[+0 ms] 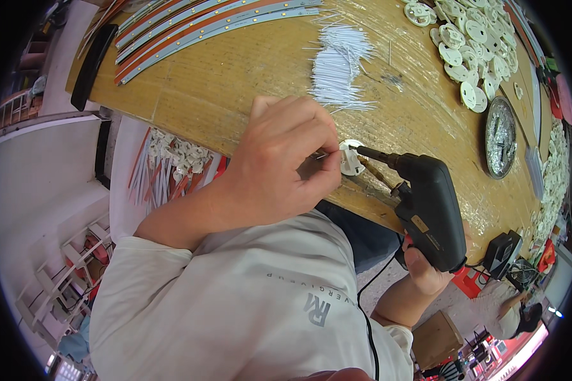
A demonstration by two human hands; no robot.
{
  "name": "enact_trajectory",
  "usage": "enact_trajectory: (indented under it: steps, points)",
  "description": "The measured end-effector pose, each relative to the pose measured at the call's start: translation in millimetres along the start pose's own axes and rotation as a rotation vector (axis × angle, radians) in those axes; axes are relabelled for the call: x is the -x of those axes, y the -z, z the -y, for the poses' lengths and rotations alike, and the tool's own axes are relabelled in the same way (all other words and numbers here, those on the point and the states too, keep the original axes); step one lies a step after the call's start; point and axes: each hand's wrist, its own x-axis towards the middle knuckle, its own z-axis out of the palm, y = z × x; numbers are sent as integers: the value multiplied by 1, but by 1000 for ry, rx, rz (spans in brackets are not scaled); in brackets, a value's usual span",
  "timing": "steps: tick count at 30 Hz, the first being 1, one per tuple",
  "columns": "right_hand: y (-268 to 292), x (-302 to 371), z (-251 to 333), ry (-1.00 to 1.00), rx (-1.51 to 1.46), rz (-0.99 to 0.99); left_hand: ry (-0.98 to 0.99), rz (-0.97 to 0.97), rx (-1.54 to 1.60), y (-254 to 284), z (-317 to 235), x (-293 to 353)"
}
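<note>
My right hand grips a black soldering gun by its handle, with the trigger side toward me. The gun's metal tip reaches left to a small round white plastic disc near the table's front edge. My left hand is closed in a pinch right beside the disc's left side. A thin strip shows between thumb and fingers, too small to make out. Farther back lies a pile of short white wires.
The wooden table carries LED strips at the back left and a heap of white discs at the back right. A dark round dish stands on the right. Below the left edge sits a bin of strips and parts. A black cord hangs down beside me.
</note>
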Motion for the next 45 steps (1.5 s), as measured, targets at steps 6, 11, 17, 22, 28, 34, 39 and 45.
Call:
enact_trajectory:
  steps: [6, 11, 17, 22, 28, 34, 39, 45]
  points:
    - [-2, 1, 0, -6, -41, -16, 2, 3, -2, 0, 0, 0]
    - [6, 15, -20, -28, -187, -105, 1, 9, 2, 0, 0, 0]
    - [9, 23, -31, -28, -422, -34, 4, 7, -6, 1, 0, 0]
    - [11, 21, -35, 11, -313, 5, 0, 4, -5, 0, 0, 0]
    - [-4, 7, -21, 85, -171, -64, -19, 7, 5, -2, 1, -1]
    - [-4, 10, -19, 71, -176, -92, -15, 34, -9, 0, -2, -3]
    - [-2, 12, -13, 94, -186, -101, -50, 72, 36, 0, -1, -12]
    - [5, 20, -23, 143, -85, -46, -68, 99, 62, -6, 2, -14]
